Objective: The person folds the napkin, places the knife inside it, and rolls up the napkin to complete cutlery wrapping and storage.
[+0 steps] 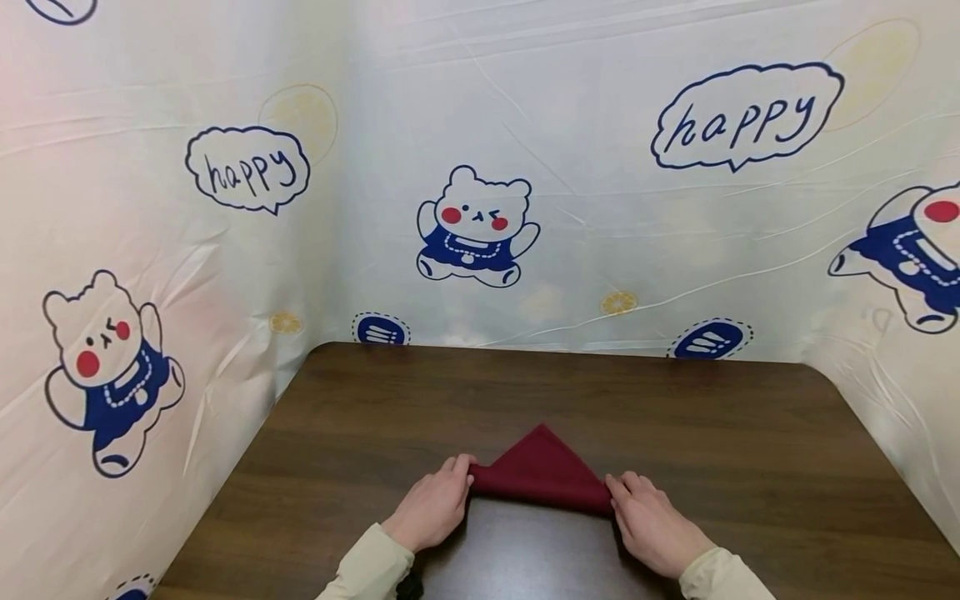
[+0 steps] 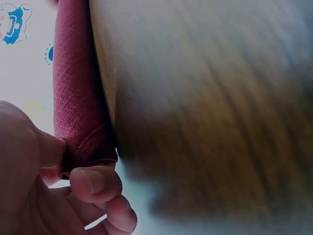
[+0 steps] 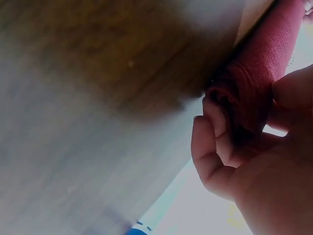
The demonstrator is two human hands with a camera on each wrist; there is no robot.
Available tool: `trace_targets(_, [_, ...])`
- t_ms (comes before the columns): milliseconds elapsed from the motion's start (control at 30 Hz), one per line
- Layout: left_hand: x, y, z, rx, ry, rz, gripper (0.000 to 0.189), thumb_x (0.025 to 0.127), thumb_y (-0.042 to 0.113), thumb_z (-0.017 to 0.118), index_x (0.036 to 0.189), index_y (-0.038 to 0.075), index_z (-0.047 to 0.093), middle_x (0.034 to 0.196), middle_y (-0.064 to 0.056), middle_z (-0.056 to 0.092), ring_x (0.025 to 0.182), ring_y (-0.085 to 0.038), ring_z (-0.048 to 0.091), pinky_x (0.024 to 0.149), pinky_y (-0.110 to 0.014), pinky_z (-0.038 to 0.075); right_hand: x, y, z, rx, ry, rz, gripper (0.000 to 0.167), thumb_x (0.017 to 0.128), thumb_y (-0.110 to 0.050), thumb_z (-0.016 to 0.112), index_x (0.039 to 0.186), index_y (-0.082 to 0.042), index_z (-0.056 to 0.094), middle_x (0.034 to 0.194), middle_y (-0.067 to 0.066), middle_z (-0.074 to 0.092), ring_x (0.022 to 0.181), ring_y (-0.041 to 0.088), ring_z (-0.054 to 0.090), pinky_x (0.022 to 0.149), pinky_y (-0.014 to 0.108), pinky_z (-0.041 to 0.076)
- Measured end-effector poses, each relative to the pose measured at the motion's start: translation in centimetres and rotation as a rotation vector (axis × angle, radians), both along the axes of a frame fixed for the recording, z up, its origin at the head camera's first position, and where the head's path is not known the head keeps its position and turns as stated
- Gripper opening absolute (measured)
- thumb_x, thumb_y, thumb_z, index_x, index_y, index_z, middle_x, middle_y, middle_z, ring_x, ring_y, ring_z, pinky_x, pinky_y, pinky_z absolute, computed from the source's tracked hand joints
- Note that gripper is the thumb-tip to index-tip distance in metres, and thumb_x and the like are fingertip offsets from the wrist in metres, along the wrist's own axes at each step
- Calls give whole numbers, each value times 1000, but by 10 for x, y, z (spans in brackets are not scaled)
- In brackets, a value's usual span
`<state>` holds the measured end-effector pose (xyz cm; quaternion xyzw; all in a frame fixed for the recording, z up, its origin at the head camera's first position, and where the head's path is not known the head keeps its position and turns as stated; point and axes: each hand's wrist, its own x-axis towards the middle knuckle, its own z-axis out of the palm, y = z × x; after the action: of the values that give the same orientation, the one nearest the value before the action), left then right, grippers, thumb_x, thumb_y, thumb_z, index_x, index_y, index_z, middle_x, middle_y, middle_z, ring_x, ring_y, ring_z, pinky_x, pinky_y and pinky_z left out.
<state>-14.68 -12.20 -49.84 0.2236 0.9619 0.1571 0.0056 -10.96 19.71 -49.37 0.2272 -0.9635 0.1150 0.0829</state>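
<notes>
A dark red cloth [image 1: 546, 471] lies on the table, its near edge rolled into a tube and its far part a flat triangle pointing away. At the left end of the roll, my left hand [image 1: 437, 500] pinches the fabric between thumb and fingers. My right hand [image 1: 654, 521] holds the opposite end the same way. In the left wrist view the rolled cloth [image 2: 80, 88] runs up from the thumb and fingertips. Layered, coiled fabric shows at the end of the cloth [image 3: 249, 83] in the right wrist view, with the fingers curled around it.
The dark brown wooden table [image 1: 360, 400] has rounded far corners. Behind it and at both sides hangs a pale curtain [image 1: 585, 208] printed with cartoon bears and "happy" bubbles. Light sleeves [image 1: 375, 562] cover the wrists.
</notes>
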Motion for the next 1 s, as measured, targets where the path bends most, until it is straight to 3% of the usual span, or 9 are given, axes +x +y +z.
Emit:
trace_targets(233, [-1,-1,0,-7,15,5,21,100,18,47,117,8,53,99,-9,63,67,-27,63,61,-38,50,-4,1,2,-51,-88,-12,27,91,-9,59,115,1,64,92,0,51,77,9,52,68,26,48])
trace_targets(433, [-1,0,2,-11,-2,15,21,101,19,46,116,8,55,98,-9,64,73,-27,64,63,-39,51,-5,3,1,-67,-111,3,26,91,-8,57,115,1,63,91,0,51,69,6,52,64,25,48])
trace_targets(667, [0,-1,5,-22,3,20,19,101,18,46,112,7,56,91,-6,65,77,-26,66,63,-39,51,-4,1,-5,-100,-30,-36,12,91,-9,59,102,-14,57,89,-8,54,74,8,57,66,26,49])
trace_targets(867, [1,-1,6,-27,24,30,18,100,19,48,110,9,59,90,-6,66,80,-26,66,65,-41,52,-1,1,-8,-95,87,-78,15,86,-11,63,92,-17,51,76,-12,50,70,8,48,60,23,41])
trace_targets(1000, [0,-1,6,-12,18,43,20,100,21,48,112,12,60,94,-5,68,84,-25,67,68,-41,52,-1,1,-8,-81,88,-91,16,86,-12,64,89,-19,50,76,-12,48,70,8,44,60,23,39])
